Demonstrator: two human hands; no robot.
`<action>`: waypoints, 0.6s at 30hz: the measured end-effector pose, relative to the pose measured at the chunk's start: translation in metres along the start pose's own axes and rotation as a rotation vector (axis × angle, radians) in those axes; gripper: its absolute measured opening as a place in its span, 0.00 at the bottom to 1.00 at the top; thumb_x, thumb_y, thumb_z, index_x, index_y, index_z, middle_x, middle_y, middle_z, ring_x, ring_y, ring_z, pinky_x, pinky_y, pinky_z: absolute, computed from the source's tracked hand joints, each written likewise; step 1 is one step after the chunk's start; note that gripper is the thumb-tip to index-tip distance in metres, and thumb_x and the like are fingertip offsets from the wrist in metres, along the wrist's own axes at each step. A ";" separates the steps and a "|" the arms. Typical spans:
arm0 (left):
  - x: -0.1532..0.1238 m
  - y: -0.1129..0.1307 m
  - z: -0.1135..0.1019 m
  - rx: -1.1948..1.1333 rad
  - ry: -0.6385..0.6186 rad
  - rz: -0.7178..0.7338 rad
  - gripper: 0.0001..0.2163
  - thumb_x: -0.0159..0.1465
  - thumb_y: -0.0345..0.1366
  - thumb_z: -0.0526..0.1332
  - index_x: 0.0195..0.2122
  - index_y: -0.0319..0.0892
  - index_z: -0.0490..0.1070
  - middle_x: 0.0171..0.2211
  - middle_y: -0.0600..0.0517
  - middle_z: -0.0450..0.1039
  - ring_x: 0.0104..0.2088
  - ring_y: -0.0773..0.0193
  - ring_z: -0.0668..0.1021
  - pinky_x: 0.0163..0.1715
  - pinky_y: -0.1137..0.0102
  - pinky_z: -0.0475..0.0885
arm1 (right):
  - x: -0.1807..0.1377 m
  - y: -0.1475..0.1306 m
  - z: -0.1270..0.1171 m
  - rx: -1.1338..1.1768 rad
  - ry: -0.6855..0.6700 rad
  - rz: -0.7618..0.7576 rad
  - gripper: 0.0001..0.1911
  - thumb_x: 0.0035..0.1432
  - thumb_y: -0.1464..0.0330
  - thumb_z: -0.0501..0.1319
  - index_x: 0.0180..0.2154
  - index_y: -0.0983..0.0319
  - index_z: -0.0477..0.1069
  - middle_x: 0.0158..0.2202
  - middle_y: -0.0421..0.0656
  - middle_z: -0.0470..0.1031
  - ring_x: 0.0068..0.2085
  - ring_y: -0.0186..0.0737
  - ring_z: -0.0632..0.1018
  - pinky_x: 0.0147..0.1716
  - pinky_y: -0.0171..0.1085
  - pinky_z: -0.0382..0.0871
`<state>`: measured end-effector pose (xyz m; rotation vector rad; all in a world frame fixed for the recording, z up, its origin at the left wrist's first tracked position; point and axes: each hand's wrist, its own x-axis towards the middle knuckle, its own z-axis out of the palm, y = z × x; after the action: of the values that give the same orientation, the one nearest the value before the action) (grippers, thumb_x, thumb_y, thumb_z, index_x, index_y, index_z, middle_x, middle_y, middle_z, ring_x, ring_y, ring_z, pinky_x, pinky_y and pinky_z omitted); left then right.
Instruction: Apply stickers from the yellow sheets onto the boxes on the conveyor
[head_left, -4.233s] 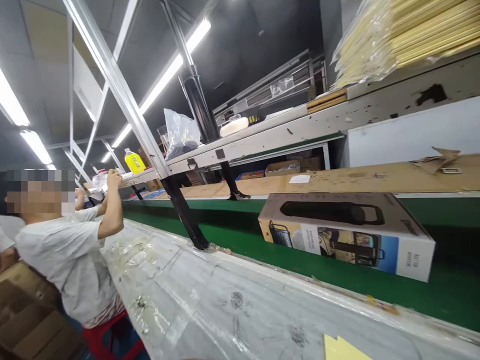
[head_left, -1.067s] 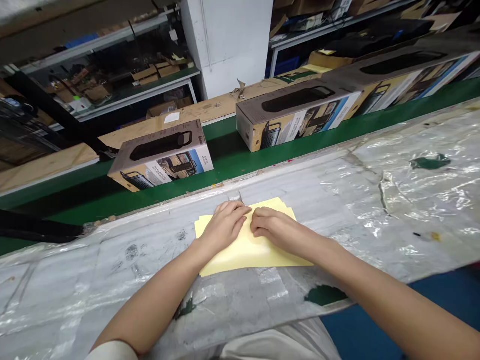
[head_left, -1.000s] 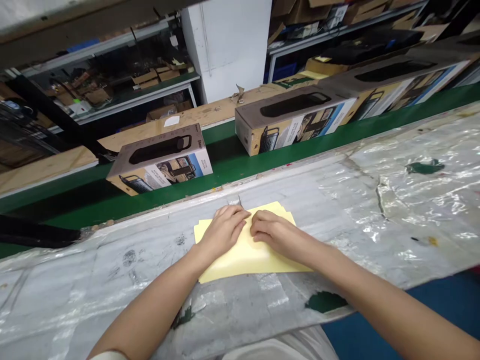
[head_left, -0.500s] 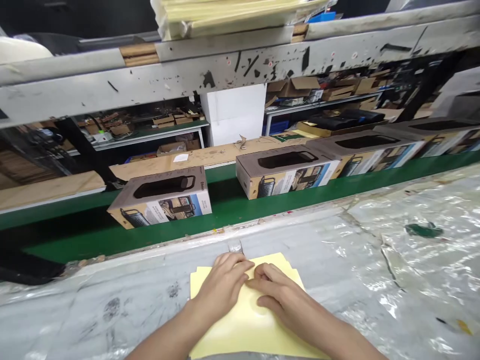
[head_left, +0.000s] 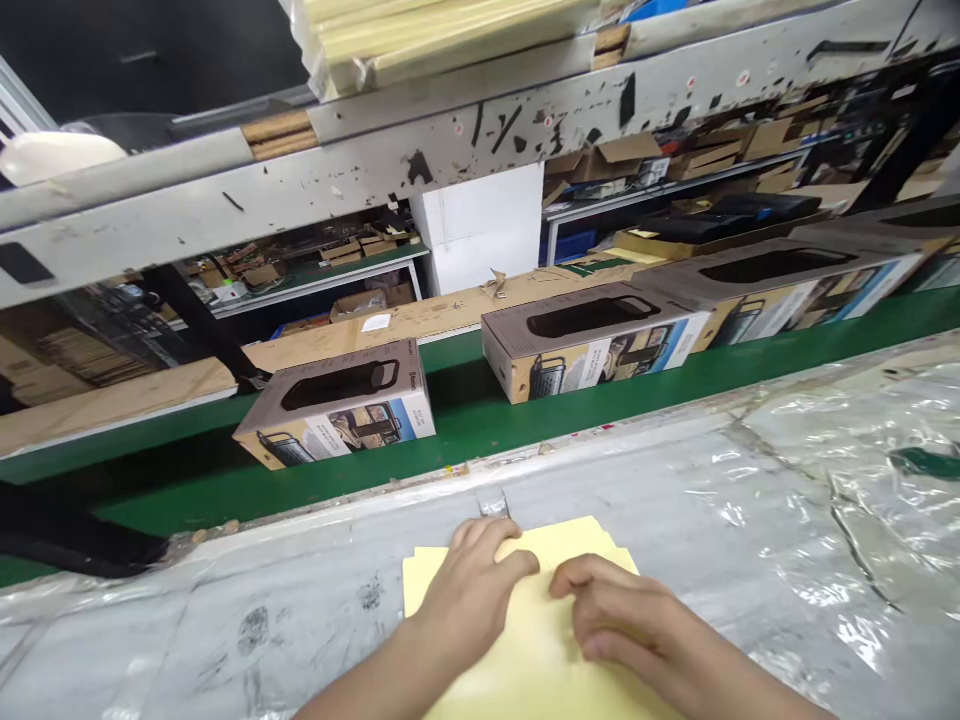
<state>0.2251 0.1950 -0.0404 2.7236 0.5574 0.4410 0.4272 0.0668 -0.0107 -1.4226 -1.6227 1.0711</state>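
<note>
A small stack of pale yellow sheets (head_left: 525, 680) lies on the plastic-covered bench, its far corners slightly staggered. My left hand (head_left: 476, 590) rests on the left side of the stack, fingers stretched forward and thumb apart, pointing right. To its right, my right hand (head_left: 619, 610) hovers at or just over the sheets, its fingers curled in and the thumb tucked below them. Whatever the right fingertips hold, if anything, is too small or hidden to make out. A gap of yellow paper shows between the two hands.
Printed cartons stand on the green strip beyond the bench: a single box (head_left: 345, 405) at left, another box (head_left: 592, 340) and more to the right. A scuffed white beam (head_left: 360, 160) crosses above, bearing bagged yellow sheets (head_left: 450, 35). Wrinkled clear film (head_left: 810, 520) covers the bench.
The view has shifted, so the hands and sheets sit lower and further right. My right hand has drawn away from my left, and its fingers have curled more.
</note>
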 end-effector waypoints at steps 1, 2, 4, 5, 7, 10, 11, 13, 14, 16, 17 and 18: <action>-0.001 0.000 0.002 0.051 0.000 0.026 0.15 0.70 0.24 0.54 0.48 0.50 0.74 0.55 0.47 0.71 0.54 0.53 0.72 0.54 0.58 0.71 | -0.003 0.000 -0.008 0.060 -0.003 0.017 0.11 0.66 0.64 0.59 0.30 0.57 0.70 0.43 0.43 0.76 0.45 0.45 0.78 0.47 0.42 0.71; -0.002 0.001 0.002 0.095 -0.005 0.050 0.16 0.70 0.24 0.53 0.48 0.50 0.74 0.55 0.46 0.70 0.54 0.53 0.72 0.53 0.58 0.71 | -0.005 0.000 -0.017 0.106 0.002 0.037 0.11 0.65 0.62 0.60 0.30 0.57 0.71 0.39 0.43 0.77 0.42 0.44 0.78 0.44 0.41 0.72; -0.004 0.005 0.000 0.154 -0.032 0.082 0.17 0.69 0.22 0.51 0.49 0.48 0.74 0.55 0.44 0.70 0.52 0.52 0.72 0.53 0.56 0.70 | -0.007 0.002 -0.035 0.136 0.043 0.074 0.12 0.64 0.60 0.61 0.29 0.57 0.72 0.33 0.42 0.76 0.37 0.44 0.78 0.39 0.40 0.72; -0.003 0.007 -0.004 0.168 -0.057 0.092 0.18 0.69 0.21 0.51 0.49 0.47 0.74 0.54 0.43 0.71 0.52 0.52 0.72 0.53 0.55 0.70 | -0.006 0.003 -0.044 0.124 0.080 0.085 0.12 0.63 0.60 0.61 0.29 0.57 0.72 0.32 0.42 0.76 0.35 0.43 0.77 0.37 0.40 0.72; 0.004 0.008 -0.014 0.137 -0.133 0.108 0.18 0.68 0.20 0.51 0.48 0.46 0.74 0.53 0.43 0.72 0.51 0.52 0.74 0.55 0.53 0.69 | -0.001 0.008 -0.059 0.089 0.152 0.080 0.11 0.62 0.59 0.62 0.32 0.57 0.74 0.32 0.42 0.76 0.36 0.44 0.78 0.37 0.40 0.72; 0.043 -0.003 -0.034 -0.097 -0.151 0.039 0.13 0.69 0.26 0.55 0.46 0.47 0.76 0.48 0.47 0.76 0.49 0.54 0.77 0.56 0.54 0.68 | 0.016 0.013 -0.078 0.055 0.245 0.018 0.12 0.63 0.58 0.61 0.44 0.58 0.74 0.36 0.44 0.78 0.38 0.45 0.79 0.40 0.42 0.74; 0.064 -0.010 -0.040 -0.212 -0.080 -0.032 0.10 0.69 0.30 0.57 0.47 0.47 0.76 0.47 0.47 0.77 0.48 0.55 0.77 0.55 0.56 0.69 | 0.024 0.013 -0.084 0.032 0.272 -0.012 0.14 0.62 0.58 0.61 0.47 0.58 0.72 0.36 0.45 0.78 0.38 0.45 0.80 0.40 0.42 0.75; 0.117 -0.029 -0.047 -0.476 0.153 -0.254 0.12 0.68 0.38 0.61 0.51 0.44 0.74 0.51 0.43 0.76 0.51 0.53 0.77 0.55 0.56 0.70 | 0.041 0.010 -0.096 -0.035 0.328 -0.081 0.16 0.63 0.59 0.61 0.49 0.58 0.71 0.37 0.46 0.79 0.38 0.45 0.79 0.40 0.43 0.75; 0.146 -0.039 -0.049 -0.628 0.277 -0.384 0.15 0.67 0.41 0.63 0.53 0.43 0.73 0.54 0.41 0.75 0.54 0.51 0.76 0.56 0.56 0.70 | 0.051 0.007 -0.103 -0.068 0.356 -0.117 0.15 0.63 0.59 0.61 0.48 0.58 0.71 0.37 0.46 0.78 0.38 0.45 0.79 0.40 0.43 0.75; 0.201 -0.056 -0.047 -0.919 0.412 -0.557 0.18 0.66 0.46 0.64 0.53 0.44 0.73 0.59 0.41 0.73 0.60 0.50 0.73 0.59 0.56 0.68 | 0.075 0.000 -0.120 -0.098 0.433 -0.187 0.15 0.62 0.58 0.62 0.47 0.58 0.71 0.37 0.46 0.78 0.38 0.46 0.79 0.40 0.43 0.75; 0.224 -0.062 -0.044 -1.047 0.438 -0.580 0.19 0.65 0.48 0.65 0.53 0.44 0.73 0.59 0.42 0.73 0.61 0.49 0.73 0.60 0.56 0.68 | 0.089 -0.004 -0.128 -0.098 0.476 -0.216 0.16 0.61 0.58 0.63 0.47 0.58 0.71 0.36 0.45 0.78 0.38 0.46 0.79 0.39 0.43 0.75; 0.244 -0.067 -0.039 -1.160 0.450 -0.569 0.21 0.64 0.49 0.66 0.54 0.44 0.72 0.59 0.42 0.74 0.61 0.50 0.73 0.59 0.57 0.68 | 0.105 -0.008 -0.137 -0.099 0.520 -0.236 0.16 0.60 0.59 0.63 0.47 0.58 0.71 0.36 0.45 0.78 0.38 0.46 0.79 0.39 0.43 0.75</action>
<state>0.4027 0.3664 0.0264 1.2992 0.8068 0.8684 0.5345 0.1880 0.0504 -1.3848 -1.4239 0.4405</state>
